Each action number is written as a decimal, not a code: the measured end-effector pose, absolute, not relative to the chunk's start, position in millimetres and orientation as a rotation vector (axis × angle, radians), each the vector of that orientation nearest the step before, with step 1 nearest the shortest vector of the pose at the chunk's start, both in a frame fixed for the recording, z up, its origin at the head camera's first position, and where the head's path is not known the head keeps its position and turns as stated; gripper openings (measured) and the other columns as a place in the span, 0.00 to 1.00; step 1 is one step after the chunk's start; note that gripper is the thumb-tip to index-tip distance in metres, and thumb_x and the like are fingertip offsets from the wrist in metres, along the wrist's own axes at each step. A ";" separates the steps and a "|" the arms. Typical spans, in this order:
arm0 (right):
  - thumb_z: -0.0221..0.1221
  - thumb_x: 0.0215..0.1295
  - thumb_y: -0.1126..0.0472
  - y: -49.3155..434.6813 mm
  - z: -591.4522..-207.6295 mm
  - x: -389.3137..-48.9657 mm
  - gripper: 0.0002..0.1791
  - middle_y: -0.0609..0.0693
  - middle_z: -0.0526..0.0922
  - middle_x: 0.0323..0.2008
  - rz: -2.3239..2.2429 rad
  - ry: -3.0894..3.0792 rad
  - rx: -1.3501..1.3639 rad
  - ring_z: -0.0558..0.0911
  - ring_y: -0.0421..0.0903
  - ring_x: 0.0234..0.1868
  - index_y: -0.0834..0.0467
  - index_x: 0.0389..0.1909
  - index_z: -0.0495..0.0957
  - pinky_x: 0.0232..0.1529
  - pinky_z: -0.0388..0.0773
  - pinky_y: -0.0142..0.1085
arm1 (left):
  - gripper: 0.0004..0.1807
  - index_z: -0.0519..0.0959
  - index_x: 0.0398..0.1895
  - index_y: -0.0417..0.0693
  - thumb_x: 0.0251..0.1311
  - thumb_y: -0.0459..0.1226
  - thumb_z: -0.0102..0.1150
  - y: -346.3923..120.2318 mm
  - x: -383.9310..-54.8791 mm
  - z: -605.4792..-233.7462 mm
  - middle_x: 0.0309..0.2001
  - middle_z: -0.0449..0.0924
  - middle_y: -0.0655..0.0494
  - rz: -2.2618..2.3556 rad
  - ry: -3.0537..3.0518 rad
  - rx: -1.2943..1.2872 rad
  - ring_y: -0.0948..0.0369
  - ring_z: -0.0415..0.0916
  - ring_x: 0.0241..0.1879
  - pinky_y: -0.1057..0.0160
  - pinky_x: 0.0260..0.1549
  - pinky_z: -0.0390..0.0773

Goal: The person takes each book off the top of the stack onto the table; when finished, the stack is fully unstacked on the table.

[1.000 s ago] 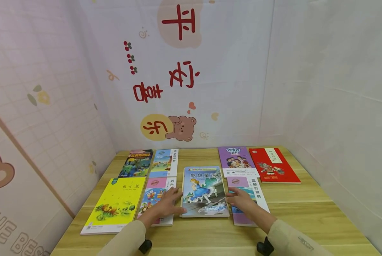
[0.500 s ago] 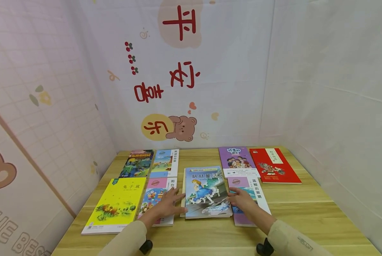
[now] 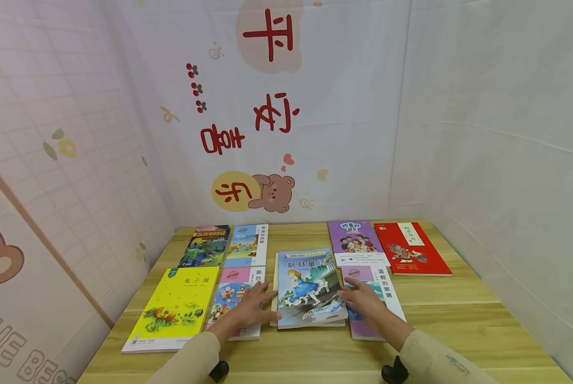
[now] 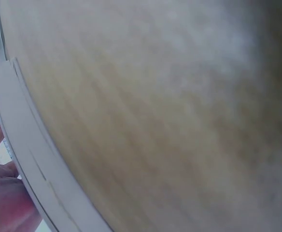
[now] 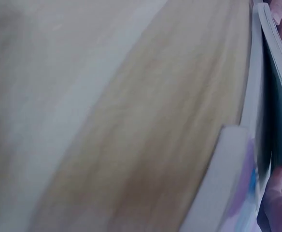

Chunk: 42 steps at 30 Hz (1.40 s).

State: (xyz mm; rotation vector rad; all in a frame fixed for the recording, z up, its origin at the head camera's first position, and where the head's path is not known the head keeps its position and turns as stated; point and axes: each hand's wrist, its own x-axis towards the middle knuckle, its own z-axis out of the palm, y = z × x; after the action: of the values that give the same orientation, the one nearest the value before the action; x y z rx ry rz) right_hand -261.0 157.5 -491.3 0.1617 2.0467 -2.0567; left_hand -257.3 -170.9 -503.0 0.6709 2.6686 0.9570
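A storybook [image 3: 310,288] with a girl in a blue dress lies at the middle of the table, over another book [image 3: 274,304] whose pale edge shows at the left. In the right wrist view its near side is raised, leaving a dark wedge-shaped gap [image 5: 271,111] beneath. My right hand [image 3: 366,304] grips the storybook's right edge, one finger [image 5: 277,180] reaching into that gap. My left hand [image 3: 250,306] is at the left edge with fingers spread and the thumb by the lower left corner. That hand partly covers a pink book [image 3: 231,285].
A yellow book [image 3: 173,304] lies front left, with a dark green comic-style book [image 3: 204,245] and a blue book [image 3: 244,245] behind. At right are a book with a blue-and-purple cover [image 3: 355,274], a purple book [image 3: 355,242] and a red book [image 3: 411,248]. White cloth walls [image 3: 344,106] surround the table.
The storybook has shifted slightly right, exposing the lower book's left edge. Its right edge has since tilted up under my right hand. My left hand has hardly moved.
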 end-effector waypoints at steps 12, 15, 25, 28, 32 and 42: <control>0.58 0.70 0.61 149.2 -489.8 -264.6 0.34 0.66 0.77 0.57 -1.930 2.145 0.157 0.80 0.55 0.52 0.73 0.71 0.59 0.53 0.77 0.52 | 0.40 0.65 0.73 0.44 0.63 0.53 0.64 -171.7 -257.9 -503.8 0.76 0.48 0.34 0.935 2.680 0.679 0.36 0.36 0.75 0.32 0.68 0.34; 0.56 0.71 0.64 148.8 -488.7 -263.6 0.33 0.63 0.81 0.51 -1.919 2.156 0.131 0.83 0.51 0.44 0.73 0.71 0.58 0.43 0.82 0.49 | 0.40 0.66 0.73 0.44 0.63 0.53 0.64 -171.8 -257.4 -503.0 0.76 0.48 0.34 0.942 2.678 0.675 0.36 0.36 0.75 0.32 0.68 0.34; 0.53 0.72 0.66 154.8 -485.2 -259.5 0.33 0.67 0.78 0.55 -1.942 2.190 0.135 0.84 0.49 0.40 0.71 0.73 0.56 0.37 0.83 0.46 | 0.39 0.65 0.73 0.42 0.63 0.51 0.64 -171.2 -258.8 -505.3 0.75 0.48 0.34 0.926 2.684 0.680 0.36 0.36 0.75 0.32 0.68 0.34; 0.53 0.72 0.66 159.7 -484.7 -258.0 0.33 0.68 0.78 0.56 -1.974 2.163 0.130 0.84 0.49 0.41 0.71 0.74 0.55 0.37 0.83 0.45 | 0.40 0.66 0.73 0.42 0.61 0.49 0.67 -170.9 -258.5 -505.0 0.75 0.49 0.34 0.921 2.691 0.669 0.37 0.36 0.75 0.33 0.68 0.34; 0.54 0.72 0.65 168.5 -480.9 -254.2 0.34 0.66 0.78 0.56 -2.003 2.132 0.126 0.84 0.49 0.41 0.70 0.74 0.54 0.38 0.83 0.45 | 0.42 0.66 0.72 0.41 0.59 0.49 0.69 -169.1 -257.4 -503.6 0.75 0.49 0.34 0.901 2.710 0.661 0.37 0.37 0.75 0.33 0.69 0.36; 0.53 0.73 0.63 198.1 -480.1 -250.8 0.33 0.62 0.79 0.55 -2.021 2.116 0.155 0.83 0.48 0.43 0.67 0.75 0.55 0.41 0.83 0.42 | 0.40 0.69 0.70 0.43 0.57 0.49 0.71 -166.5 -253.6 -503.7 0.77 0.43 0.34 0.931 2.748 0.597 0.36 0.39 0.75 0.32 0.68 0.38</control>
State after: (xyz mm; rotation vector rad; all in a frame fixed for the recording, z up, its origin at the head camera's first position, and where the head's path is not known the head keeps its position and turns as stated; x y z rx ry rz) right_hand -250.8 198.1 -480.1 0.1547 2.1155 -2.0213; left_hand -253.6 -166.5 -503.7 0.5972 2.7477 0.9313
